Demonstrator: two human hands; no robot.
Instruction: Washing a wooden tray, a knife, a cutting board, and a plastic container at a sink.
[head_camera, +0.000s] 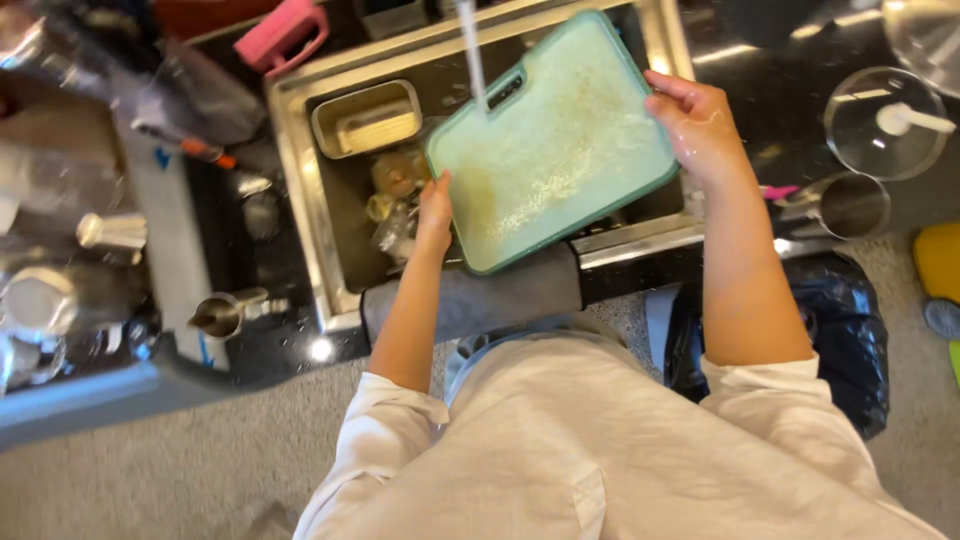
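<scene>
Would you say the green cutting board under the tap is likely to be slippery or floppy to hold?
The board is probably slippery: water streams onto it and its face looks wet. It seems stiff, staying flat while the left hand and right hand hold only its edges. A firm grip seems wise.

Wet green cutting board (555, 150), tilted

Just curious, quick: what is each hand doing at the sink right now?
Left hand: grips the lower left edge of the cutting board.
Right hand: grips the board's right edge, under the water stream.
</scene>
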